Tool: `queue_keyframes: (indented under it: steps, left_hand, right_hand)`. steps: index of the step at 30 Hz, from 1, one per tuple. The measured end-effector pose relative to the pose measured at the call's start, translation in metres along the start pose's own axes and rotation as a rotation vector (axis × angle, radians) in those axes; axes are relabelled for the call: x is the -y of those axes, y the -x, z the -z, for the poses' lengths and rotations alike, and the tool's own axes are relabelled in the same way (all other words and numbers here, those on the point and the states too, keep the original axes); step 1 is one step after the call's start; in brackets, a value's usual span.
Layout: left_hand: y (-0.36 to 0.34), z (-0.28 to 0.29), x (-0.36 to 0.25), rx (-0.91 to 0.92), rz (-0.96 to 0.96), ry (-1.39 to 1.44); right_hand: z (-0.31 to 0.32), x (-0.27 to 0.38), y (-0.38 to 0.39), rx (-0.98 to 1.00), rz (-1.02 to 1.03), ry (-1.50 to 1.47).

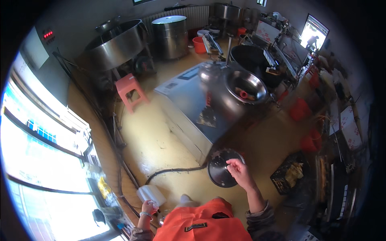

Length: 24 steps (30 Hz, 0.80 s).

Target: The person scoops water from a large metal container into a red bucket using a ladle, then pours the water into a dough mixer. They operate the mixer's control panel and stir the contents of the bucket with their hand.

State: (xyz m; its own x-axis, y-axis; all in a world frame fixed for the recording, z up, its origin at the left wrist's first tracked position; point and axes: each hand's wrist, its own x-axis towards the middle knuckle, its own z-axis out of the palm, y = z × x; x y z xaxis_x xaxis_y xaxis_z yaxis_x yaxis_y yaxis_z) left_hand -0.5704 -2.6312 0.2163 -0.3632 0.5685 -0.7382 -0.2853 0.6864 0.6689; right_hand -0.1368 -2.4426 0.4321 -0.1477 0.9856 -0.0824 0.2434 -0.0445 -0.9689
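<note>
At the right of my orange apron, my right hand (240,173) has its fingers pinched together at the middle of a round black lid (219,176). The lid appears beside the near corner of a metal-topped machine (181,94). My left hand (148,207), with a bracelet at the wrist, is low on the left with its fingers curled. Something small and whitish shows at its fingertips, too unclear to name. Just beyond that hand is a whitish, translucent, rounded block-like object (155,194); I cannot tell whether they touch.
A black cable (173,170) crosses the floor to the machine. A pink stool (131,91) stands beyond, near large steel vats (114,50). A metal bowl (246,86) sits on the machine. Right of me is a black crate (283,178); bright windows (44,160) line the left.
</note>
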Motion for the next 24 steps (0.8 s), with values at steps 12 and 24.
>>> queue_keyframes:
  steps: [12, 24]
  left_hand:
    - [-0.179, 0.078, -0.159, 0.029, -0.037, 0.526]
    - [-0.420, 0.165, -0.415, -0.117, 0.032, 0.320]
  right_hand:
    - [-0.169, 0.084, -0.267, 0.029, -0.057, -0.179]
    - [-0.305, 0.093, -0.576, 0.002, -0.343, -0.403]
